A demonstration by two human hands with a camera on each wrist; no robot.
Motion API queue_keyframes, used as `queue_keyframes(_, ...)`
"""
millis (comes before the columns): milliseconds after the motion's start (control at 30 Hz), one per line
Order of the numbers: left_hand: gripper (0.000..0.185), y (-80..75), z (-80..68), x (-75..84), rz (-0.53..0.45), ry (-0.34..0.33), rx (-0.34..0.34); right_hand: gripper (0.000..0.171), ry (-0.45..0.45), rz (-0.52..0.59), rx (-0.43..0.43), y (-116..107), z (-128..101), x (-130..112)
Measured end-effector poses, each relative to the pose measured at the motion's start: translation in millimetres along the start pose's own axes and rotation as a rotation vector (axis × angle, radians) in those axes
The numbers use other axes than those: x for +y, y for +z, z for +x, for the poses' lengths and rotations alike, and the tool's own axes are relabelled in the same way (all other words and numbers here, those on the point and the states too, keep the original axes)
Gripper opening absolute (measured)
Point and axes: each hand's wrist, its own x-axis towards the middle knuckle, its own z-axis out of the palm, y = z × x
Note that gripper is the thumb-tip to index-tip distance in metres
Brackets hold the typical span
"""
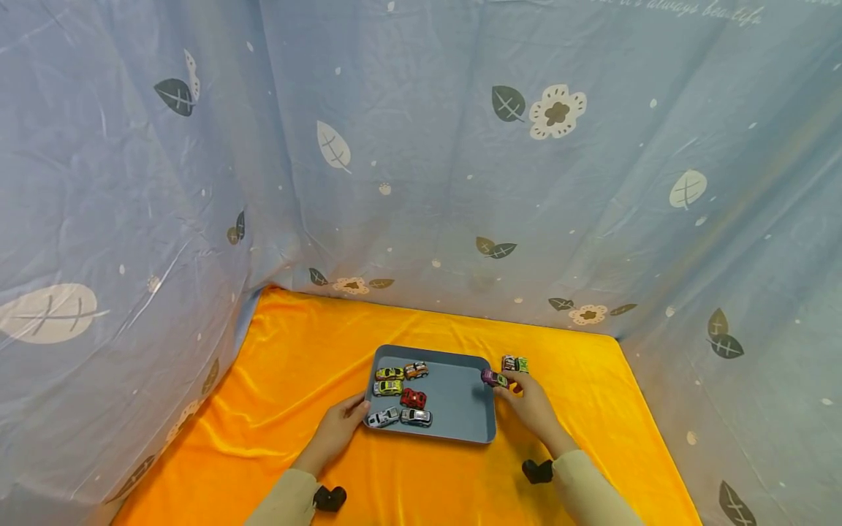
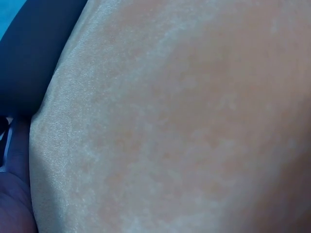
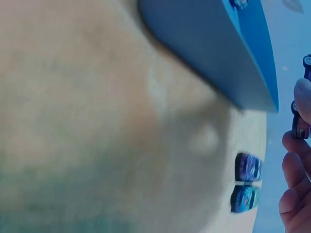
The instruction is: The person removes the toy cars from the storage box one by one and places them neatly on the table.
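Observation:
A grey-blue tray (image 1: 460, 409) lies on the orange cloth (image 1: 296, 409). Several toy cars sit in its left half, among them a red car (image 1: 413, 398) and a yellow car (image 1: 389, 374). My left hand (image 1: 355, 409) holds the tray's left rim, with the thumb on top. Over the tray's far right corner my right hand (image 1: 505, 387) pinches a purple toy car (image 1: 493, 378). The right wrist view shows that purple car (image 3: 301, 121) between the fingertips (image 3: 293, 167), next to the tray wall (image 3: 209, 53).
Two more toy cars (image 1: 515, 364) stand on the cloth just beyond the tray's right corner; these two cars (image 3: 247, 182) also show in the right wrist view. A blue leaf-print curtain (image 1: 421, 183) closes off the back and both sides. Bare orange cloth (image 2: 184, 126) surrounds the tray.

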Motion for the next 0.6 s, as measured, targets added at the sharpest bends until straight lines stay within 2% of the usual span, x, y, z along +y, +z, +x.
queue_keyframes(333,0.054,0.0,0.7,-0.5,-0.008,0.002,0.000,0.044,0.052,0.013,0.089,-6.1,-2.6,16.6)
queue_keyframes(600,0.055,0.6,2.6,-2.7,-0.002,0.014,-0.009,0.049,0.172,0.047,0.186,-13.9,1.0,29.5)
